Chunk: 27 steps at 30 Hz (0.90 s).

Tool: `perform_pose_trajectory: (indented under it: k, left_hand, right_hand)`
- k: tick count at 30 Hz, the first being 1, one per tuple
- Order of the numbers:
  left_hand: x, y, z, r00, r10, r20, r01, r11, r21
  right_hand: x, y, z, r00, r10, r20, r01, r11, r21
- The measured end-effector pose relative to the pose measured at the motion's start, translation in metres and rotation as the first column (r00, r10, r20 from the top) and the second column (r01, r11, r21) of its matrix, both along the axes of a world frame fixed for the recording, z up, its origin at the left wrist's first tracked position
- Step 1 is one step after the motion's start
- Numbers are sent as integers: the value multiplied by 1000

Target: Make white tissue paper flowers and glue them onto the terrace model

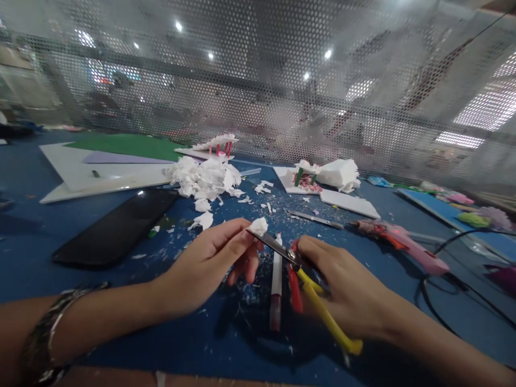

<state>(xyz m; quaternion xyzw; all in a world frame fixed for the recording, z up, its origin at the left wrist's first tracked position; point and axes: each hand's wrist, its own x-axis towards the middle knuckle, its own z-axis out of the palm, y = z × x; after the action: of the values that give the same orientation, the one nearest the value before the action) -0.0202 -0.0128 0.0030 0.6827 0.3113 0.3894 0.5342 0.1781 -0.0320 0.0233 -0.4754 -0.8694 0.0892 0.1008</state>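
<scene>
My left hand (215, 258) pinches a small white foam piece (258, 226) between thumb and fingers, just above the blue table. My right hand (342, 287) grips scissors with red and yellow handles (310, 290). Their metal blades (272, 243) point left and touch the foam piece. A white marker with a red cap (276, 279) lies on the table under the scissors, between my two hands. A metal bracelet (52, 322) circles my left wrist.
A pile of white foam scraps (203, 180) lies beyond my hands. A black phone (116, 226) rests at the left, a pink glue gun (403, 242) with black cables at the right. Foam boards, a green sheet (129, 145) and small foam models stand before a perforated screen.
</scene>
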Motion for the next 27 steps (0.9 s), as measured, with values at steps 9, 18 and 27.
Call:
perform_pose_trajectory:
  k: [9, 18, 27]
  left_hand:
    - [1, 1, 0, 995, 34, -92, -25, 994, 106]
    - [1, -4, -2, 990, 49, -128, -37, 994, 100]
    - [3, -5, -2, 995, 54, -84, -46, 995, 86]
  right_hand:
    - [-6, -2, 1, 1000, -30, 7, 31, 998, -61]
    - [-3, -5, -2, 993, 34, -109, -42, 997, -70]
    - [-2, -5, -3, 986, 64, -154, -78, 993, -87]
